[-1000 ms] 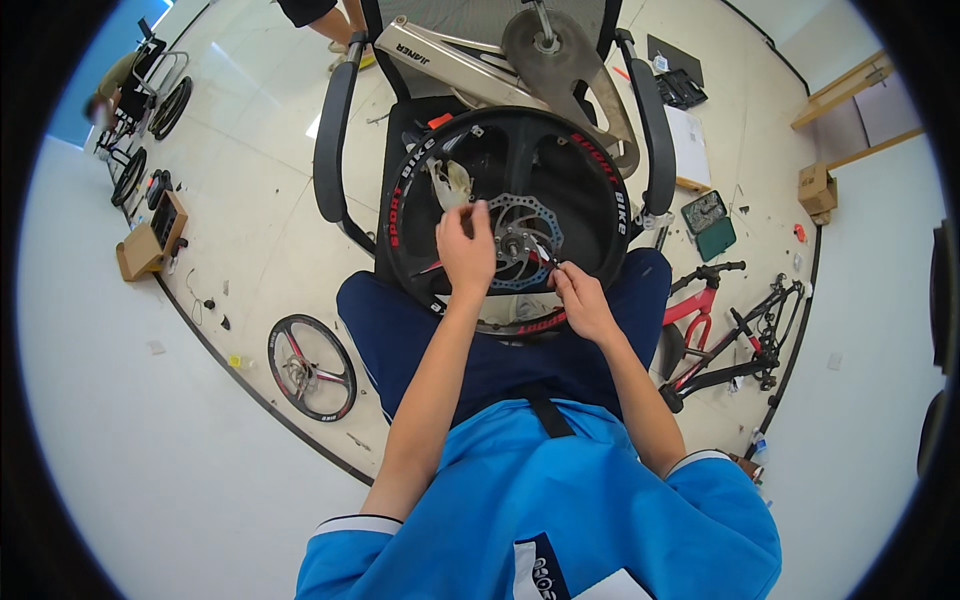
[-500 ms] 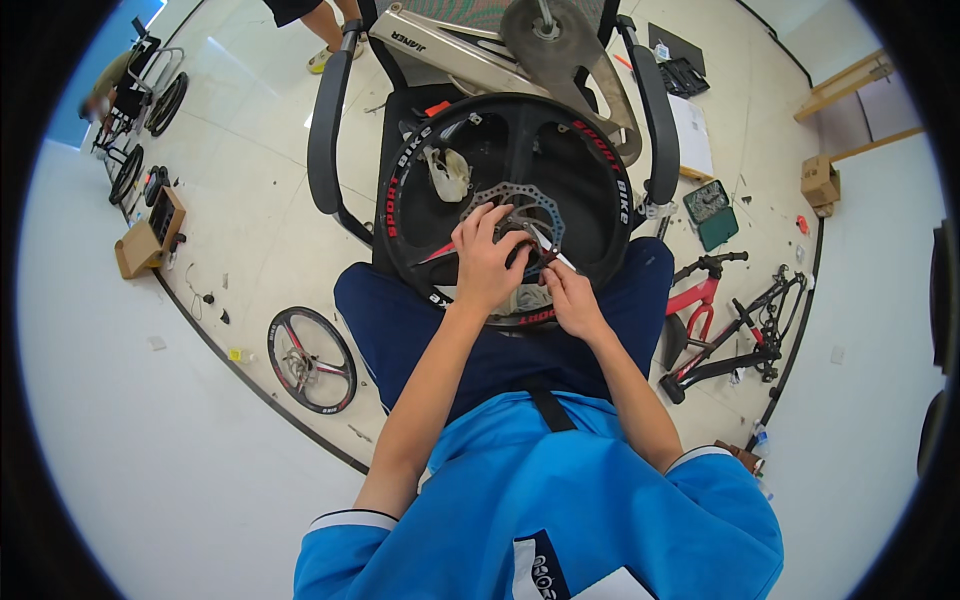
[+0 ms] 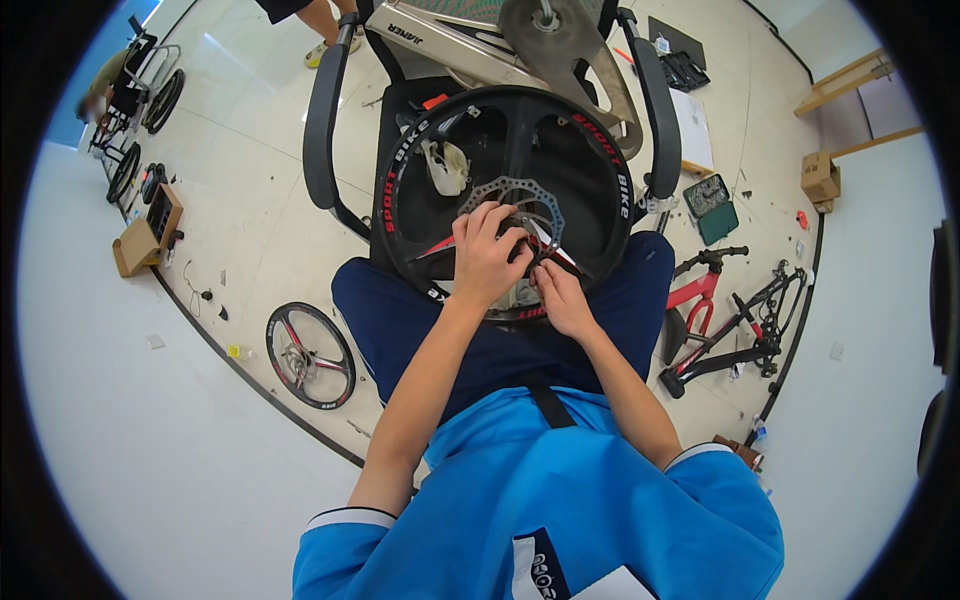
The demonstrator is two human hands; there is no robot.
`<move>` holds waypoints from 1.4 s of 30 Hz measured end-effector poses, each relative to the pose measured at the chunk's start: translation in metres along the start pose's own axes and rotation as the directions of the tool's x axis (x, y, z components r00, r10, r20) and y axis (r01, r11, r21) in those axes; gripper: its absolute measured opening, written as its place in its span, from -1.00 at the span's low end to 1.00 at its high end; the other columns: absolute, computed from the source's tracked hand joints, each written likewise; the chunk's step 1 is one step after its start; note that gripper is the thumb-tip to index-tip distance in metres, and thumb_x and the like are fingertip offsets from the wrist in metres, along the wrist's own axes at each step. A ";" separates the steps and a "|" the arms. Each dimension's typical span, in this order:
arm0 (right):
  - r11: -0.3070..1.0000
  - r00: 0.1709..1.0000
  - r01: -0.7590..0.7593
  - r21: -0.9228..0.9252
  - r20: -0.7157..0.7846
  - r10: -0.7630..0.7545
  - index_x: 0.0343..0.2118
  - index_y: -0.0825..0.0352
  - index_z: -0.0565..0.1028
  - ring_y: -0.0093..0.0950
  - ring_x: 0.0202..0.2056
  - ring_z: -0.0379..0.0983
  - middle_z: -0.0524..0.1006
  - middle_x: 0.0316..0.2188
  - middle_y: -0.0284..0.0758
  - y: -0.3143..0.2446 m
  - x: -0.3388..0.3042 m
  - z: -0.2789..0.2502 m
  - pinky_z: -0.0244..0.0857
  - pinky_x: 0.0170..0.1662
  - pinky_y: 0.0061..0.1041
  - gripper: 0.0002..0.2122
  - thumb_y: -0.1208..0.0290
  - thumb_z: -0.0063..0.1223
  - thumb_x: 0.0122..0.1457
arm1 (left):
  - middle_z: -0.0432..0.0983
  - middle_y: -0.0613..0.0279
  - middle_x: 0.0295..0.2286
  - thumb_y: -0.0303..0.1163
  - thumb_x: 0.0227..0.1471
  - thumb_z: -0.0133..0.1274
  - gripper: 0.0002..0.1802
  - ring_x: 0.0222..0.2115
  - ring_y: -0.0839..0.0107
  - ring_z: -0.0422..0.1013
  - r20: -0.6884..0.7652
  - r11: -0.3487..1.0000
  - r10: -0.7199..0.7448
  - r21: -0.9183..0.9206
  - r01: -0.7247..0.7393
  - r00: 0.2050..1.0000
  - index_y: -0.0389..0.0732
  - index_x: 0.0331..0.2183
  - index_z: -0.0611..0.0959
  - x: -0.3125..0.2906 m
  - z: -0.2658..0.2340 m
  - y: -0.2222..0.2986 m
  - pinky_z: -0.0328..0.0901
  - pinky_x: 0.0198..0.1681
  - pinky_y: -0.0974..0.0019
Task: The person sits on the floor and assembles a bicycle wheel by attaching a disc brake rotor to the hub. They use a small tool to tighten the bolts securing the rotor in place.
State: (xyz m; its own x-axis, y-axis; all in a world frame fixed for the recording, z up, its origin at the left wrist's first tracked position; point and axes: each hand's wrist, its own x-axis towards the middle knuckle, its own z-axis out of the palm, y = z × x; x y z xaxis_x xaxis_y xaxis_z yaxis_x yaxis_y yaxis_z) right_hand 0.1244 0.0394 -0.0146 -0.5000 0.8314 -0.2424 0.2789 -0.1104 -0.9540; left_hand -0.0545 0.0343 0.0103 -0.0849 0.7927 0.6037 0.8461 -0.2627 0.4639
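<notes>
A black spoked bicycle wheel (image 3: 400, 212) lies flat across my lap and the chair seat, with red and white lettering on its rim. A perforated metal brake disc (image 3: 550, 208) sits over its hub. My left hand (image 3: 486, 262) reaches over the disc's near left side, fingers bent and closed on it; the hub beneath is mostly hidden. Close beside it, at the disc's lower right edge, my right hand (image 3: 565, 302) is closed in a pinch. Whatever lies between its fingertips is too small to make out. A crumpled pale plastic bag (image 3: 447, 168) shows within the wheel.
A silver frame part (image 3: 440, 42) with a grey round plate lies across the chair behind the wheel. Black armrests (image 3: 326, 125) flank it. Another wheel (image 3: 310, 356) lies left; a red bike frame (image 3: 700, 292) and green case (image 3: 716, 226) lie right. A person's legs (image 3: 322, 22) stand beyond.
My right hand has shifted slightly left, nearer my left hand, with its fingertips closer to the hub. The wheel appears slightly higher in view. My left hand keeps its place on the disc.
</notes>
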 end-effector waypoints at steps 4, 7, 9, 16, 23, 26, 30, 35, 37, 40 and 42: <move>0.983 0.996 -0.087 0.160 0.020 0.085 -0.36 0.34 0.40 -0.59 -0.58 0.26 0.34 -0.61 -0.38 0.013 0.000 0.006 0.17 -0.46 -0.51 -0.73 0.31 -0.21 0.47 | 0.55 0.24 -0.12 -0.42 -0.23 0.26 -0.86 0.04 0.20 0.37 0.015 0.999 0.036 0.023 -0.036 0.999 -0.13 -0.47 0.69 0.004 0.000 0.002 0.14 0.05 0.04; 0.991 0.999 -0.048 0.124 -0.012 0.050 -0.34 0.33 0.38 -0.60 -0.57 0.26 0.32 -0.61 -0.39 0.010 -0.002 0.011 0.18 -0.45 -0.51 -0.73 0.29 -0.24 0.48 | 0.55 0.26 -0.13 -0.41 -0.22 0.26 -0.87 0.02 0.22 0.37 0.023 0.997 0.059 0.037 -0.060 0.998 -0.13 -0.47 0.69 0.004 0.000 0.002 0.14 0.03 0.05; 0.997 0.999 -0.014 0.074 -0.028 0.016 -0.33 0.33 0.37 -0.60 -0.55 0.26 0.32 -0.60 -0.39 0.008 -0.003 0.013 0.19 -0.44 -0.51 -0.73 0.28 -0.24 0.49 | 0.54 0.26 -0.13 -0.41 -0.21 0.26 -0.87 0.02 0.22 0.37 0.027 0.997 0.064 0.046 -0.065 0.998 -0.13 -0.46 0.70 0.003 -0.001 0.002 0.15 0.02 0.05; 0.986 0.996 -0.083 0.144 -0.019 0.086 -0.31 0.33 0.34 -0.59 -0.58 0.31 0.38 -0.58 -0.38 0.009 -0.001 0.031 0.23 -0.48 -0.51 -0.76 0.30 -0.23 0.49 | 0.55 0.28 -0.12 -0.40 -0.19 0.27 -0.82 0.02 0.22 0.38 0.102 0.990 0.100 0.092 -0.110 0.990 -0.10 -0.39 0.72 0.004 -0.006 -0.001 0.16 0.03 0.05; 0.891 0.972 -0.193 0.411 0.207 0.115 -0.14 0.34 0.37 -0.54 -0.48 0.43 0.44 -0.48 -0.35 0.013 0.013 0.038 0.45 -0.35 -0.53 -0.75 0.28 -0.33 0.53 | 0.53 0.30 -0.11 -0.40 -0.12 0.25 -0.81 0.02 0.23 0.38 0.205 0.972 0.185 0.105 -0.209 0.961 -0.08 -0.34 0.72 0.008 -0.013 -0.011 0.17 0.04 0.06; 0.815 0.973 -0.210 0.540 0.199 0.119 -0.14 0.38 0.38 -0.48 -0.45 0.52 0.51 -0.45 -0.29 0.014 0.013 0.042 0.54 -0.29 -0.49 -0.72 0.26 -0.31 0.53 | 0.53 0.30 -0.12 -0.42 -0.13 0.23 -0.78 0.01 0.23 0.38 0.226 0.965 0.213 0.102 -0.241 0.951 -0.09 -0.31 0.72 0.007 -0.015 -0.013 0.18 0.03 0.07; 0.763 0.967 -0.253 0.595 0.187 0.176 -0.14 0.43 0.41 -0.43 -0.42 0.58 0.55 -0.41 -0.23 0.000 0.008 0.041 0.60 -0.24 -0.44 -0.68 0.24 -0.28 0.52 | 0.54 0.30 -0.13 -0.42 -0.13 0.22 -0.74 -0.01 0.24 0.39 0.221 0.957 0.247 0.097 -0.273 0.943 -0.10 -0.27 0.73 0.004 -0.013 -0.015 0.20 0.01 0.08; 0.853 0.949 -0.272 0.446 0.269 0.162 -0.16 0.42 0.44 -0.46 -0.41 0.57 0.55 -0.41 -0.25 0.000 0.010 0.028 0.56 -0.31 -0.49 -0.66 0.23 -0.31 0.53 | 0.54 0.29 -0.14 -0.42 -0.16 0.22 -0.71 -0.02 0.24 0.40 0.227 0.960 0.235 0.099 -0.263 0.945 -0.12 -0.26 0.73 0.005 -0.011 -0.013 0.22 0.01 0.08; 0.871 0.938 -0.277 0.405 0.309 0.155 -0.17 0.42 0.44 -0.47 -0.42 0.56 0.55 -0.42 -0.26 0.002 0.012 0.025 0.53 -0.34 -0.51 -0.65 0.22 -0.31 0.53 | 0.54 0.28 -0.15 -0.45 -0.19 0.22 -0.69 -0.04 0.21 0.41 0.213 0.965 0.246 0.038 -0.259 0.946 -0.14 -0.27 0.72 0.008 -0.014 -0.012 0.22 0.01 0.09; 0.872 0.931 -0.281 0.402 0.333 0.147 -0.21 0.40 0.44 -0.49 -0.46 0.52 0.53 -0.44 -0.28 0.011 0.014 0.024 0.48 -0.40 -0.53 -0.65 0.20 -0.30 0.52 | 0.54 0.23 -0.17 -0.49 -0.23 0.19 -0.68 -0.07 0.16 0.43 0.160 0.978 0.195 -0.104 -0.180 0.968 -0.16 -0.28 0.69 0.020 -0.027 -0.012 0.23 0.02 0.10; 0.866 0.931 -0.281 0.414 0.338 0.140 -0.26 0.38 0.44 -0.50 -0.49 0.49 0.51 -0.47 -0.30 0.016 0.015 0.023 0.46 -0.42 -0.54 -0.64 0.18 -0.29 0.52 | 0.55 0.15 -0.20 -0.51 -0.23 0.16 -0.65 -0.12 0.09 0.45 0.024 0.983 0.089 -0.162 -0.084 0.996 -0.20 -0.25 0.63 0.026 -0.024 -0.015 0.25 0.00 0.10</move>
State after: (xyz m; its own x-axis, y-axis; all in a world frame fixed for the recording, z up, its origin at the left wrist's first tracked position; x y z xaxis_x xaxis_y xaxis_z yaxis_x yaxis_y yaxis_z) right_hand 0.1021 0.0378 -0.0378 -0.7036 0.5741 -0.4188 0.0423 -0.5545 -0.8311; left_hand -0.0818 0.0454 0.0349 0.0037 0.7794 0.6266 0.7539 -0.4138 0.5103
